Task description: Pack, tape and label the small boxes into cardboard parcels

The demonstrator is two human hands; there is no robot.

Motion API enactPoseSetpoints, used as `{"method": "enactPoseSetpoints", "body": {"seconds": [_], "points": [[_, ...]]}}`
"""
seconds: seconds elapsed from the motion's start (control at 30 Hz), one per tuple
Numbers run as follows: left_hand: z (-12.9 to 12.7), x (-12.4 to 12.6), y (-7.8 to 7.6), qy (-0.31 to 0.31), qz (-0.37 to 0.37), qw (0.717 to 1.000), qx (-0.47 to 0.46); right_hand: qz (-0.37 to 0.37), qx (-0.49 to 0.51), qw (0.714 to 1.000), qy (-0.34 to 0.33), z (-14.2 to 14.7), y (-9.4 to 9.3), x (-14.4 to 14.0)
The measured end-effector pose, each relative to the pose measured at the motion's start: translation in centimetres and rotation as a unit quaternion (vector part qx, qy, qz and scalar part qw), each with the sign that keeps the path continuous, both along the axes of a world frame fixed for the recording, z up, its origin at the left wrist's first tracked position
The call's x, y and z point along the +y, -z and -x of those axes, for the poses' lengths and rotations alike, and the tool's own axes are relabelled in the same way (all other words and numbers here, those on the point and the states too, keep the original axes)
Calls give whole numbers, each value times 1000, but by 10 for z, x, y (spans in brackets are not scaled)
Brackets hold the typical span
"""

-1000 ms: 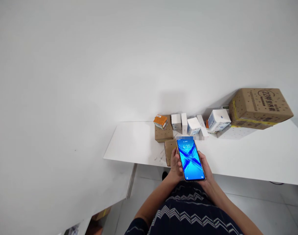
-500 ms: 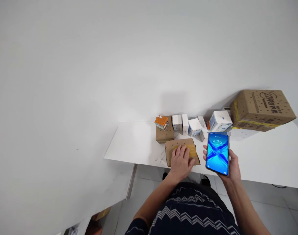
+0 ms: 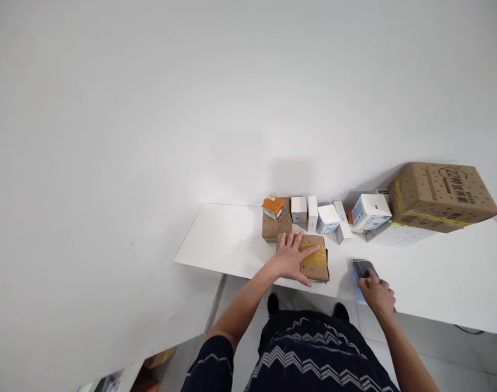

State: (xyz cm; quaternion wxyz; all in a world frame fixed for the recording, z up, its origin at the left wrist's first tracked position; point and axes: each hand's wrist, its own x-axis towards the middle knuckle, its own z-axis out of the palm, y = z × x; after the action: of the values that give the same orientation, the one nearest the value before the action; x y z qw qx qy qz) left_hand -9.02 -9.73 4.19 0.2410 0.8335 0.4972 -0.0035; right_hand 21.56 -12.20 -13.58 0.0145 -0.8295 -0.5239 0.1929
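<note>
The brown cardboard box (image 3: 311, 257), sealed with a strip of yellowish tape, lies flat on the white table (image 3: 436, 267) near its front edge, and the left hand (image 3: 291, 256) rests on its left part with the fingers spread open, palm down. To the right, well apart from the box, a phone (image 3: 363, 268) lies on the table with its dark side up; the right hand (image 3: 378, 293) covers its near end, fingers loosely curled over it, though whether they grip it I cannot tell. Just beyond the box stands another small brown carton (image 3: 276, 228) with an orange packet (image 3: 273, 207) on top, then a row of small white boxes (image 3: 327, 218) running right along the wall, ending at a large brown carton (image 3: 440, 196) at the far right.
</note>
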Motion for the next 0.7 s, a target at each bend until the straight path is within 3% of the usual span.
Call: {"method": "enactPoseSetpoints", "body": {"seconds": [0.2,0.4,0.57,0.7], "points": [[-3,-2,-2,-46,31,998,-16,-56,-65,996,-22,14,16,6],[4,-27,-11,-107,17,994,-28,-1,-12,1000,-3,6,17,12],[51,-56,-26,-204,68,975,63,8,7,1000,-7,2,17,10],[104,-71,-39,-295,93,939,151,-1,4,1000,3,4,17,11]]}}
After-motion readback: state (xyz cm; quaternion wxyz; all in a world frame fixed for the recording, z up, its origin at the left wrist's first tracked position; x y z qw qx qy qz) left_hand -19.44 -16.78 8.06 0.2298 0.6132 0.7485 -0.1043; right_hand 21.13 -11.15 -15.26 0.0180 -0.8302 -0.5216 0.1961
